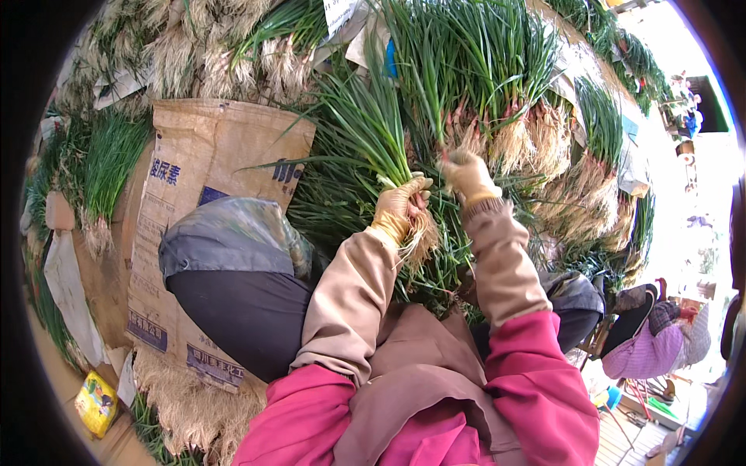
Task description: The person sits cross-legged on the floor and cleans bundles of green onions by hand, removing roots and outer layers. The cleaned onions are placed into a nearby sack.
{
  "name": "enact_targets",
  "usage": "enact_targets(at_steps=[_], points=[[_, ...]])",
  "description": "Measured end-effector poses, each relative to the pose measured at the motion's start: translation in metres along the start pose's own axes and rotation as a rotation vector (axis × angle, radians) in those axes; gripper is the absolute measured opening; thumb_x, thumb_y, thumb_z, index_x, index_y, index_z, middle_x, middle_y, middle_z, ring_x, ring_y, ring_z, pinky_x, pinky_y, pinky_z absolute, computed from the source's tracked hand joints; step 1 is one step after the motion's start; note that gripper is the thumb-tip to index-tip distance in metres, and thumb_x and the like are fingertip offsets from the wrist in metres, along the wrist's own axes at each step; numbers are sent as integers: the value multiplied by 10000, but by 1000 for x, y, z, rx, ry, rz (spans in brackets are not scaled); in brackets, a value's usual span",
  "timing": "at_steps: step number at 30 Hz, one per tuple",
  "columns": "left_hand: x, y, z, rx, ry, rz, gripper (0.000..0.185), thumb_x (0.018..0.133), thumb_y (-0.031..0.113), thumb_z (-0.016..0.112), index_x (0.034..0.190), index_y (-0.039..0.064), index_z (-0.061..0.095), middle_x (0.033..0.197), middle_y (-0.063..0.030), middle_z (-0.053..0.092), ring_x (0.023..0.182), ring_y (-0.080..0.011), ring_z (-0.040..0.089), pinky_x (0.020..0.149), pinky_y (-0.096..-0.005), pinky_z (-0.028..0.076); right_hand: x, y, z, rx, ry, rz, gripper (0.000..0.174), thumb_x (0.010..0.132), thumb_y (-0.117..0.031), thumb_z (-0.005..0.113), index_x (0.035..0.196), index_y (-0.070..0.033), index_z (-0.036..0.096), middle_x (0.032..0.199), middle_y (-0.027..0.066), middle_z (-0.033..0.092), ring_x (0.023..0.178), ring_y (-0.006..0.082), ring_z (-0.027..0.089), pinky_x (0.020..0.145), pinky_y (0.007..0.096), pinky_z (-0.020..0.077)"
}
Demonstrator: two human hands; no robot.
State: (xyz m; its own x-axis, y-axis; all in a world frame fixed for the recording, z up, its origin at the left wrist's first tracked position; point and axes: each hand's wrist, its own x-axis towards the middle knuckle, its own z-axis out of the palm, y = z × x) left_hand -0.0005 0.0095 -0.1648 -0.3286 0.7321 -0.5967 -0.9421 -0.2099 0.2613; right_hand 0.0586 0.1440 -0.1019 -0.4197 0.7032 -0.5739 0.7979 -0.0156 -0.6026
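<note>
My left hand (402, 204), in a pale glove, is closed around a bunch of green onions (373, 128). The leaves fan up and away, and the pale roots hang below my fist. To its right, my right hand (471, 176), also gloved and blurred, pinches the reddish lower end of a green onion (434, 125). Beyond that hand stands a row of green onion bundles (489, 64), with reddish stems and long tan roots (548, 140). Loose green leaves (332, 201) lie under and around both hands, between my knees.
A tan woven sack (233, 134) bearing writing lies by my left knee (233, 256). More rooted bundles (180, 52) are heaped at the far left. A yellow packet (96, 405) lies at lower left. Another person (647, 349) in a purple garment is at the right.
</note>
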Motion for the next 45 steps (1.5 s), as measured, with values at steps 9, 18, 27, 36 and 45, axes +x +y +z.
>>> enact_targets(at_steps=[9,18,27,36,45], points=[[5,-2,-4,107,-48,-208,130,800,96,628,706,11,596,564,-53,528,431,-118,453,354,-205,302,-43,64,27,504,-355,-223,258,891,-311,514,946,-72,595,732,-42,575,593,56,508,470,194,364],[-12,-7,11,47,-28,-68,86,799,51,605,785,-33,610,642,-109,605,441,-112,449,412,-237,378,24,116,27,524,360,-236,158,889,-140,524,942,-1,576,765,32,594,562,83,455,537,207,403],[-5,-15,-5,418,252,94,95,746,36,641,676,17,580,527,-63,546,340,-137,446,297,-258,322,-30,38,73,652,212,-317,108,786,-60,647,834,-5,567,680,18,571,520,86,489,457,207,407],[-21,-6,4,204,-40,-88,90,794,71,603,744,-3,600,673,-138,626,395,-87,447,321,-183,293,6,76,40,1168,-187,-11,140,827,-158,606,859,-29,563,721,48,586,594,150,553,486,240,439],[-19,6,-18,320,-240,-143,112,814,89,578,795,-16,609,653,-105,611,421,-73,442,325,-157,294,-10,62,52,1326,-442,9,212,824,-147,597,986,-12,579,733,55,600,592,156,577,408,222,424]])
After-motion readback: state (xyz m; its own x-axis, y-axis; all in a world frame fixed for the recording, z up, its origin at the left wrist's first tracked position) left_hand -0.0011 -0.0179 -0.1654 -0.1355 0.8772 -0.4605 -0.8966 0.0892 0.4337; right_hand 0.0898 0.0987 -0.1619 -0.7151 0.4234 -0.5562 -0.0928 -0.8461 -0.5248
